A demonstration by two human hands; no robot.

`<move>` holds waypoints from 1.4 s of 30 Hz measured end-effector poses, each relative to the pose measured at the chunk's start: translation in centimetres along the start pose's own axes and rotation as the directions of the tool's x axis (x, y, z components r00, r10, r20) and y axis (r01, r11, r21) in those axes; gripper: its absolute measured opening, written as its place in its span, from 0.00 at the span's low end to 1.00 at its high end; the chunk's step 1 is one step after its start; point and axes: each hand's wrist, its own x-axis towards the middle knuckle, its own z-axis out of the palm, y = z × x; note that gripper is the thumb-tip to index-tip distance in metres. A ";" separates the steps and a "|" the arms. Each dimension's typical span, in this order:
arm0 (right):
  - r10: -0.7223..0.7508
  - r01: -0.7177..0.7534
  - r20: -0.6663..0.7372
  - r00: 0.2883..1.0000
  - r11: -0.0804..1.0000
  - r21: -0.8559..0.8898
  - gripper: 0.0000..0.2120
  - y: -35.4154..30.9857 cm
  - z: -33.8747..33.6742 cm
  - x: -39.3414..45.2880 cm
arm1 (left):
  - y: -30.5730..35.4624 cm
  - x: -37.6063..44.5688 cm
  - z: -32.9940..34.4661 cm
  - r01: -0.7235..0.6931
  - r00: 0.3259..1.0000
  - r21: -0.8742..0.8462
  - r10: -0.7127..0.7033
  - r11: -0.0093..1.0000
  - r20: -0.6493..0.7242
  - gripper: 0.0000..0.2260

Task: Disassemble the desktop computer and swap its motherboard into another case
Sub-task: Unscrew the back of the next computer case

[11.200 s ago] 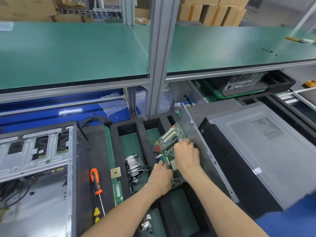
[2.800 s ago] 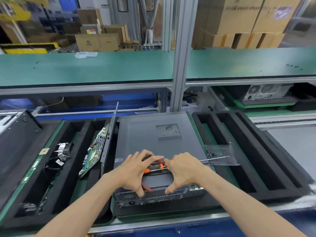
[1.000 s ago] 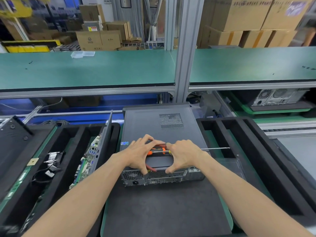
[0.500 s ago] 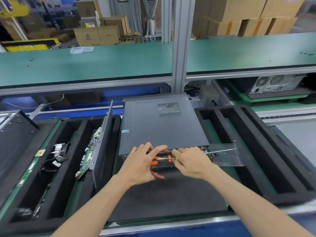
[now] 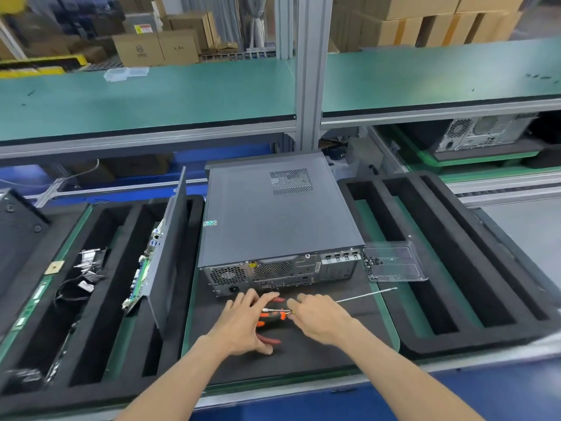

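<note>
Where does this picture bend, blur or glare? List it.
Head view: wide-angle distortion bows the green shelf edge; even light, soft sheen on the computer case lid; faint shadows under the left hand and right hand; far cardboard boxes slightly soft.

computer case (image 5: 279, 220) ahead, bare mat (image 5: 303, 357) near, upright panel (image 5: 170, 250) left

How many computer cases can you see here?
2 whole ones: the closed grey case lying flat before the hands, and another case under the shelf, far right. A dark object at the left edge may be a third.
</note>
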 end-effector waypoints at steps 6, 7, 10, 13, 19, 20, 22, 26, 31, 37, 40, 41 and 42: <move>-0.028 0.018 0.100 0.995 0.995 0.098 0.14 0.0 1.1 1.8 | -1.3 1.2 1.6 0.018 1.000 0.033 -0.019 0.999 0.017 0.50; -0.038 0.027 0.107 0.994 0.994 0.108 0.14 0.1 1.1 2.0 | -1.5 1.3 1.7 0.014 1.000 0.032 -0.014 0.999 0.014 0.48; -0.059 0.047 0.108 0.992 0.993 0.112 0.13 0.5 1.3 2.3 | -1.9 1.4 1.9 0.005 1.000 -0.007 -0.005 1.000 -0.022 0.43; -0.070 0.061 0.089 0.994 0.993 0.099 0.12 0.7 1.7 2.2 | -2.4 1.1 1.7 0.011 0.999 -0.020 -0.012 1.000 -0.047 0.42; -0.076 0.072 0.084 0.994 0.996 0.049 0.11 0.9 1.9 2.5 | -3.0 0.2 2.1 0.076 0.997 -0.025 -0.076 0.997 -0.011 0.48; -0.078 0.076 0.080 0.994 0.997 0.027 0.11 1.0 1.9 2.5 | -3.2 0.0 2.1 0.086 0.996 -0.021 -0.086 0.996 -0.012 0.49; -0.077 0.078 0.057 0.995 0.997 -0.015 0.10 1.3 2.0 2.4 | -3.5 -0.5 2.2 0.104 0.994 -0.019 -0.104 0.994 -0.017 0.51; -0.078 0.077 -0.023 0.997 0.996 -0.055 0.11 2.2 2.1 2.3 | -4.0 -1.2 2.6 0.137 0.990 -0.055 -0.139 0.989 -0.036 0.53; -0.083 0.077 -0.075 0.994 0.994 -0.073 0.12 2.1 1.7 3.0 | -3.4 -1.3 2.4 0.168 0.983 -0.223 -0.181 0.960 -0.038 0.48; -0.092 0.082 -0.077 0.993 0.988 -0.133 0.08 0.3 1.2 4.2 | -2.3 0.3 0.5 0.102 0.975 -0.169 -0.132 0.980 -0.177 0.21; -0.081 0.072 -0.064 0.995 0.988 -0.139 0.09 -0.3 0.9 4.6 | -1.5 1.0 0.2 0.088 0.973 -0.045 -0.096 0.995 -0.210 0.14; -0.074 0.065 -0.068 0.995 0.990 -0.128 0.09 -0.3 0.7 4.7 | -1.2 1.1 0.3 0.092 0.966 -0.050 -0.101 0.995 -0.238 0.13; -0.066 0.057 -0.080 0.995 0.992 -0.110 0.10 -0.3 0.6 4.6 | -1.1 1.1 0.3 0.106 0.957 -0.067 -0.120 0.992 -0.263 0.13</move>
